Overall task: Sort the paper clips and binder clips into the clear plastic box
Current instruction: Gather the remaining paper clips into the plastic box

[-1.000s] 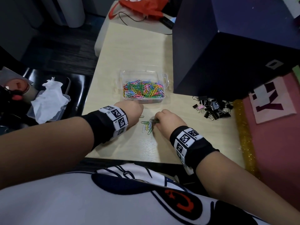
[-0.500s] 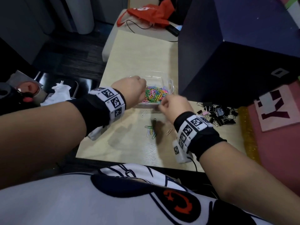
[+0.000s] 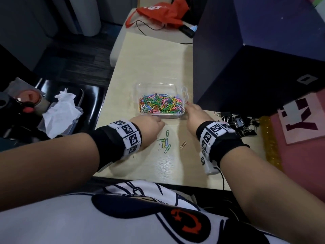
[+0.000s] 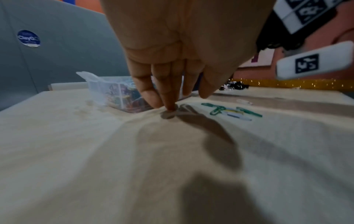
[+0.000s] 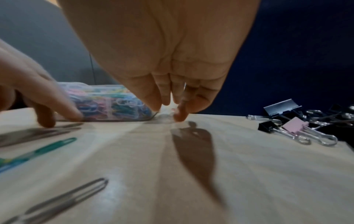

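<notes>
The clear plastic box stands mid-table, full of coloured paper clips. Several loose paper clips lie on the table in front of it, and one pale clip lies apart to their right. A heap of black binder clips sits to the right. My left hand is at the box's near edge, fingers straight down, one tip touching the table. My right hand is at the box's near right corner, fingertips down on the table. I see nothing held in either hand.
A large dark blue box stands just right of and behind the clear box. A red bag and a cable lie at the table's far end. Left of the table, a tissue lies on a black surface. A pink mat borders the right.
From the loose clips, both hands rose over the clear box half a second ago. They have now come back down to the table at the box's near edge.
</notes>
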Demonstrator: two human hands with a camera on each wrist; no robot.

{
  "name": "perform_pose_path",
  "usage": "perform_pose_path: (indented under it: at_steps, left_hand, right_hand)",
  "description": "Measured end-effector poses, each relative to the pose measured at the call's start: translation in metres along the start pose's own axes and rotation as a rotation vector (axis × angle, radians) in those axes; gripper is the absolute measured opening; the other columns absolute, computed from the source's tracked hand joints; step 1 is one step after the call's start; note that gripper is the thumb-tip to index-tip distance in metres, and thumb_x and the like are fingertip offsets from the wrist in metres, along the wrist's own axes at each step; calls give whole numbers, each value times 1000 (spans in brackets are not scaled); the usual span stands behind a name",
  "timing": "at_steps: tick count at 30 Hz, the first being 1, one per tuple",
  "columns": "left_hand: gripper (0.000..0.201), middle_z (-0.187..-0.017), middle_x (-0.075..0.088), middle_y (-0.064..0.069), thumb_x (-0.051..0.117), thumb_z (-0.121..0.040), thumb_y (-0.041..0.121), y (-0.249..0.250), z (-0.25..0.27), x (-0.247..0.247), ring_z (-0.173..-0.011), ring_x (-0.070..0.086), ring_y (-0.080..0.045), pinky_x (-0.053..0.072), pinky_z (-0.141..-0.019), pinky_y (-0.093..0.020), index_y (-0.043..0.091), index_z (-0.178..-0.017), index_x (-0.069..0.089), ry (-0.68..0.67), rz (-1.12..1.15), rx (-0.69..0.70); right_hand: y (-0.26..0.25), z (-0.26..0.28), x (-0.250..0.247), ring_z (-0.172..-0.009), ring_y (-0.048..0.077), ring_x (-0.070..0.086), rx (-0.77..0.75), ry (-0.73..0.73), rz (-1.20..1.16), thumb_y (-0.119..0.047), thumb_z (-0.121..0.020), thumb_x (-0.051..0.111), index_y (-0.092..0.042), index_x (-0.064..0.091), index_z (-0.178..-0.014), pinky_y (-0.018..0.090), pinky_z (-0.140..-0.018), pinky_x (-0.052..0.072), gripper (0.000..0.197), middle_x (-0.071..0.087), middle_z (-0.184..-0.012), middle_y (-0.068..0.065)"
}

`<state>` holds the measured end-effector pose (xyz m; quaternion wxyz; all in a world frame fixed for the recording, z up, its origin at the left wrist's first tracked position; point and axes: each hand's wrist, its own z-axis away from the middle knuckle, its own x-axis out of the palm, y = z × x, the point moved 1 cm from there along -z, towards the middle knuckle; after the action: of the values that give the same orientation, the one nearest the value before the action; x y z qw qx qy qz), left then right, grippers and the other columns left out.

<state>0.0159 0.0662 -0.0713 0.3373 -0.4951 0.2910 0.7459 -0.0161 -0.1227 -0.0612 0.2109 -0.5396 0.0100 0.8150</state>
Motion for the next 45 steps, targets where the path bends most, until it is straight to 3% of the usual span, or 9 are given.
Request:
perform_pose_path:
  at_steps: [5, 8, 11, 15, 24, 33, 36, 41, 45]
  left_hand:
    - [31, -112, 58, -8, 49, -90, 13, 0, 1, 1, -101, 56, -27, 49, -83, -38, 14, -122, 51, 13, -28, 18]
    - [31, -112, 58, -7, 44, -91, 14, 4, 3, 5, -103, 55, -28, 49, -85, -39, 15, -122, 51, 14, 29, 28]
    - [41, -117, 55, -6, 52, -88, 32, 11, 3, 8, -110, 52, -28, 48, -89, -41, 16, -127, 48, 6, 101, 72]
    - [67, -118, 50, -5, 66, -76, 56, 18, -5, 4, -112, 49, -26, 48, -92, -41, 17, -127, 47, -41, 70, 88]
    - [28, -112, 55, -10, 56, -91, 25, 22, -23, -9, -103, 56, -30, 48, -83, -37, 11, -114, 57, -35, -33, 136]
    - [19, -100, 56, -6, 62, -82, 9, 13, -16, -12, -91, 58, -27, 49, -74, -35, 13, -99, 57, -4, -158, 155]
    - [19, -100, 55, -7, 63, -81, 10, 2, -11, -15, -85, 60, -28, 50, -66, -34, 15, -97, 54, 17, -132, 128]
    - [25, -105, 56, -10, 53, -90, 13, -9, -3, -26, -93, 60, -32, 50, -78, -39, 15, -115, 54, 53, 67, 58]
    - [17, -103, 60, -12, 53, -92, 19, -14, 0, -55, -94, 59, -32, 47, -79, -38, 12, -105, 61, 283, 242, 6]
  right_hand:
    - [2, -15, 0, -144, 20, 24, -25, -58, 80, 4, -83, 34, -20, 15, -152, 32, -116, 21, 75, 10, -160, -4]
    - [-3, -3, -5, -133, 27, 41, -32, -47, 101, 3, -83, 34, -17, 23, -149, 35, -106, 36, 69, 22, -156, 3]
    - [-6, 17, 2, -116, 30, 53, -73, -72, 172, 5, -80, 42, -14, 40, -137, 36, -92, 45, 61, 35, -140, 6]
    - [1, 37, 15, -121, 28, 43, -111, -110, 268, -5, -82, 51, -14, 46, -133, 40, -102, 42, 51, 42, -132, 7]
    - [0, 58, 29, -108, 28, 54, -248, -28, 300, -12, -90, 49, -16, 59, -117, 33, -86, 45, 29, 57, -114, 8]
    - [-10, 57, 30, -101, 30, 60, -113, -21, 210, -25, -86, 54, -13, 60, -115, 33, -82, 47, 32, 60, -112, 10]
    - [-16, 53, 23, -102, 29, 59, -99, -38, 243, -27, -86, 54, -14, 59, -114, 31, -78, 45, 31, 59, -112, 9]
    - [-35, 34, -10, -94, 27, 62, -54, 115, 39, -23, -84, 55, -19, 64, -98, 32, -80, 49, 17, 66, -100, 6]
    - [-50, 26, -39, -99, 28, 62, -101, 267, -82, -26, -89, 54, -23, 69, -103, 32, -85, 51, 21, 70, -101, 5]
